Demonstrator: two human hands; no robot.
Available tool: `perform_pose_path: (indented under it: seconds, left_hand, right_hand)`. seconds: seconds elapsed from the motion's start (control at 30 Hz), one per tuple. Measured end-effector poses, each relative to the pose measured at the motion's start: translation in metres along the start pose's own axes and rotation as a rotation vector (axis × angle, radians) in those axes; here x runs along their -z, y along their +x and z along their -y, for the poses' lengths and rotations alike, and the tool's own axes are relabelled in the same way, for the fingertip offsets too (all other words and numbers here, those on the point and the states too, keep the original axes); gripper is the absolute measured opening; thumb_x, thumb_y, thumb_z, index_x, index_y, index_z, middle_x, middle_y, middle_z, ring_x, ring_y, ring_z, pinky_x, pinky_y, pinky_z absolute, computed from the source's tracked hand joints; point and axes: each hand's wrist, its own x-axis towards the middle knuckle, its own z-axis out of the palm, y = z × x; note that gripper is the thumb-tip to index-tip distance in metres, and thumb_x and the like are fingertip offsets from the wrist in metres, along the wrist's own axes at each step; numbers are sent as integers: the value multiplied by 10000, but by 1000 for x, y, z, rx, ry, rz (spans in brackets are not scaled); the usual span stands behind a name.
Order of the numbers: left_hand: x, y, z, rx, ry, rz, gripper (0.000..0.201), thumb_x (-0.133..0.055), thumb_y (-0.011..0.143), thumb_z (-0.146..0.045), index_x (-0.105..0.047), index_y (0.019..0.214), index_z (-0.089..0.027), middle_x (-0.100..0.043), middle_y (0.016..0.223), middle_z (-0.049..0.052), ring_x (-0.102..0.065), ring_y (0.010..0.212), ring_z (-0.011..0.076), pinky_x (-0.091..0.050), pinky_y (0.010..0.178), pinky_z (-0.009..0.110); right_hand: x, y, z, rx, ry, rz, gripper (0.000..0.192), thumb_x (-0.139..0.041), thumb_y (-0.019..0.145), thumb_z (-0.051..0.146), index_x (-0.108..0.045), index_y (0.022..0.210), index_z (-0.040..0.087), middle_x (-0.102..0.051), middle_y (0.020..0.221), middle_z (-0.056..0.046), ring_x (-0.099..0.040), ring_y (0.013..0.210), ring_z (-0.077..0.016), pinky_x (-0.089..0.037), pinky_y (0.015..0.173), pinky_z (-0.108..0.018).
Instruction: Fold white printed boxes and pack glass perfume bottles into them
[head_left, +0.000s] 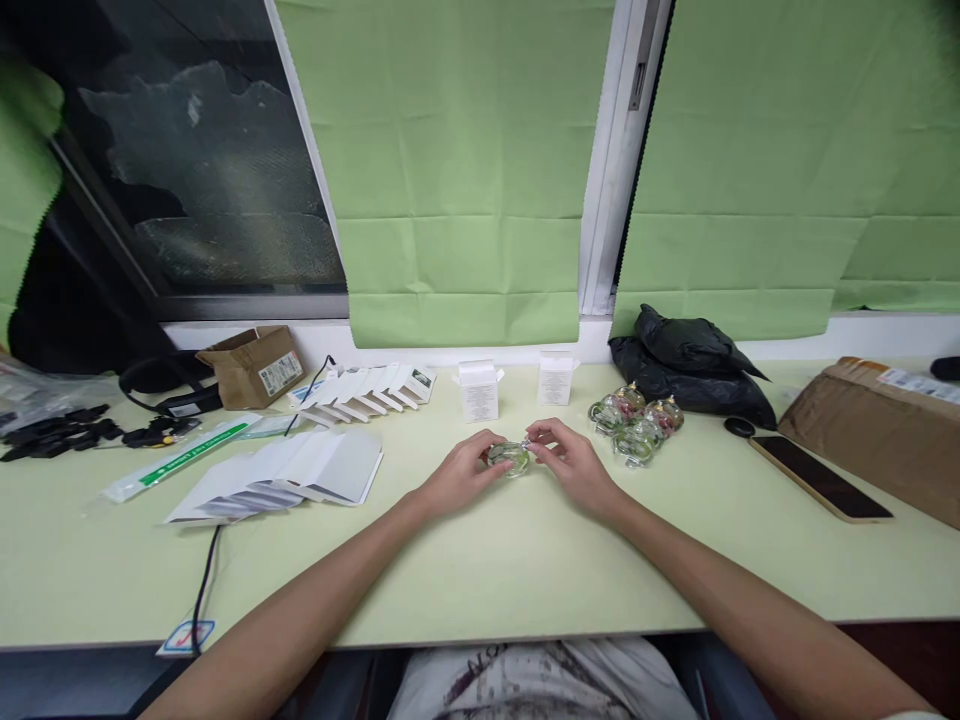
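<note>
Near the middle of the table, my left hand [469,468] is closed around the side of a small round, clear green-tinted bottle [510,458]. The fingers of my right hand [568,462] pinch the narrow silvery top of this bottle, at its right end. It is tilted on its side, low over the table; whether it touches the surface I cannot tell. To the right of my right hand lies a cluster of similar clear bottles [637,425], some green, some pinkish, with gold-coloured tops. Behind my hands stand two small white boxes [480,392] with printed text and open flaps.
Flat white cartons [300,468] and a row of small white boxes [367,388] lie left. A brown box [251,370] and black cable [206,580] are there too. Rightward are black plastic bags [690,365], a phone [820,478] and a large cardboard package [877,430].
</note>
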Motion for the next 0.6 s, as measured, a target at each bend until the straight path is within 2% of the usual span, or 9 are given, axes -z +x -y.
perform_pose_path:
  seconds: [0.13,0.3,0.6]
  left_hand:
    - [-1,0,0,19,-116,21,334,-625,968,-474,-640,1194,-228,-704,1154,68,-662,1032,225,-544,926,380]
    - [-2,-1,3,67,-173,34,342,-657,951,-470,-613,1193,-233,-708,1154,62,-681,994,212,-552,915,380]
    - [1,-1,5,42,-49,75,351,-656,940,-531,-666,1102,-220,-706,997,38,-651,901,201,-534,831,347]
  right_hand:
    - [-2,-1,-2,-27,-84,58,343,-661,949,390,-595,1269,286,-680,1173,-40,-646,984,-207,-525,747,-321]
    - [-4,-2,-8,21,-219,110,226,-658,963,379,-649,1166,282,-677,1039,-23,-602,924,-212,-480,782,-338]
    - [-2,-3,2,72,-241,125,205,-599,1010,359,-643,1196,285,-659,1092,-46,-575,976,-231,-481,844,-380]
